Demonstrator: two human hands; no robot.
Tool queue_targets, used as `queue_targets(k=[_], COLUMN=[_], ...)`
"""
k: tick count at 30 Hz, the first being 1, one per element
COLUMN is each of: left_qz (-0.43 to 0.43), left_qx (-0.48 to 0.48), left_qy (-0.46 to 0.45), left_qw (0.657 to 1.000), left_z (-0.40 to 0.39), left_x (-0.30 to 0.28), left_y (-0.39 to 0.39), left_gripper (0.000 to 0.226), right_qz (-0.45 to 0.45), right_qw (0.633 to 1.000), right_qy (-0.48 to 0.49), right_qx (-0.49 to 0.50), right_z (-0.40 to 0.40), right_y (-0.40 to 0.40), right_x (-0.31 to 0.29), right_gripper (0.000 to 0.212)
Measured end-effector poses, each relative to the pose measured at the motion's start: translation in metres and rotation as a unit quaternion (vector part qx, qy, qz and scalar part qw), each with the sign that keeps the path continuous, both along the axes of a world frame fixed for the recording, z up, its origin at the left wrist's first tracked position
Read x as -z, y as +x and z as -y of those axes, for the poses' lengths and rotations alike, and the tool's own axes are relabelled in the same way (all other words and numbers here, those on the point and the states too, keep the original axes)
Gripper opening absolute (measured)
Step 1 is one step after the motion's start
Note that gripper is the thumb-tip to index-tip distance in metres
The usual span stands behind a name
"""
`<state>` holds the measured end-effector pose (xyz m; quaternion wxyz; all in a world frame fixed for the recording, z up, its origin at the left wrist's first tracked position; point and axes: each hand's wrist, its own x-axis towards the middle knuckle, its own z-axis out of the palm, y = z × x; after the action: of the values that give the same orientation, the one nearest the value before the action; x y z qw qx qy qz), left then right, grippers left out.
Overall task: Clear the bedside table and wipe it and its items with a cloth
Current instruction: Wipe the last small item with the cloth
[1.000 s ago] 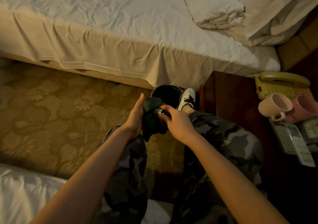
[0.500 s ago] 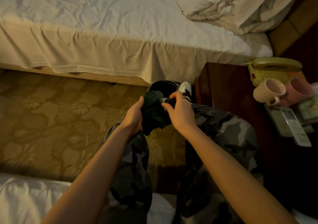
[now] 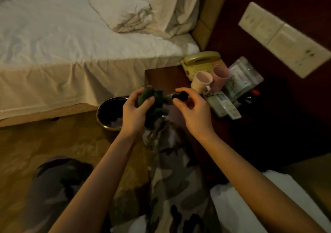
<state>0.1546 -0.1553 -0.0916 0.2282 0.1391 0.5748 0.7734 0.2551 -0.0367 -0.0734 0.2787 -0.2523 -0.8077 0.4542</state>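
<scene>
Cloth: dark green crumpled cloth [image 3: 154, 101], bunched in the left hand [image 3: 133, 113], held in the air over the near left corner of the worktop, one end wrapped round the small bottle.
Bottle: small dark cylindrical bottle with a black cap [image 3: 176, 96], lying level between the two hands, silver middle showing, far end buried in the cloth.
Left grip: fingers and thumb curled round the cloth, holding it tight.
Right grip: right hand [image 3: 194, 115] pinching the black cap end of the bottle between thumb and fingertips, other fingers loosely bent.
Worktop: dark brown wooden bedside worktop [image 3: 164, 76], between the bed and the dark wall.
On the worktop: beige corded telephone [image 3: 200, 62] at the back; cream ceramic mug [image 3: 202, 81] and pink mug [image 3: 221, 76] side by side just in front of it; two pale remote controls [image 3: 223, 104] near the right hand; clear plastic packets [image 3: 240, 78] beside the pink mug.
Floor: round black waste bin [image 3: 111, 112] on the patterned carpet, just left of the worktop.
Bed: white sheet and rumpled pillows [image 3: 121, 8].
</scene>
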Motion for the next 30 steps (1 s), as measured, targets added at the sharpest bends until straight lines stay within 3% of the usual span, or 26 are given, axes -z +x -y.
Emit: queue_targets(k=[3, 5, 8, 11, 19, 25, 30], left_qz=[0.033, 0.025, -0.048, -0.153, -0.256, -0.234, -0.229], left_qx=[0.054, 0.084, 0.136, 0.182, 0.206, 0.207, 0.204], left_qy=[0.035, 0.003, -0.083, -0.188, -0.305, -0.333, -0.340], left_qw=[0.997, 0.996, 0.986, 0.953, 0.894, 0.890, 0.889], left_z=[-0.050, -0.081, -0.115, -0.135, -0.151, -0.155, -0.156], left_x=[-0.012, -0.013, 0.001, 0.021, 0.041, 0.046, 0.049], left_y=[0.023, 0.042, 0.071, 0.091, 0.100, 0.097, 0.097], left_gripper=[0.030, 0.030, 0.022, 0.013, 0.023, 0.037, 0.033], right_qz=[0.015, 0.038, 0.089, 0.143, 0.251, 0.252, 0.277], right_qw=[0.996, 0.987, 0.966, 0.947, 0.913, 0.901, 0.894], right_qy=[0.025, 0.025, 0.006, -0.022, -0.065, -0.075, -0.094], right_qx=[0.088, 0.153, 0.244, 0.288, 0.314, 0.344, 0.339], right_z=[-0.050, -0.085, -0.135, -0.176, -0.235, -0.256, -0.265], right_y=[0.029, 0.050, 0.081, 0.102, 0.100, 0.090, 0.093], right_x=[-0.005, -0.003, 0.006, 0.019, 0.064, 0.080, 0.093], right_gripper=[0.019, 0.018, 0.026, 0.030, 0.039, 0.034, 0.038])
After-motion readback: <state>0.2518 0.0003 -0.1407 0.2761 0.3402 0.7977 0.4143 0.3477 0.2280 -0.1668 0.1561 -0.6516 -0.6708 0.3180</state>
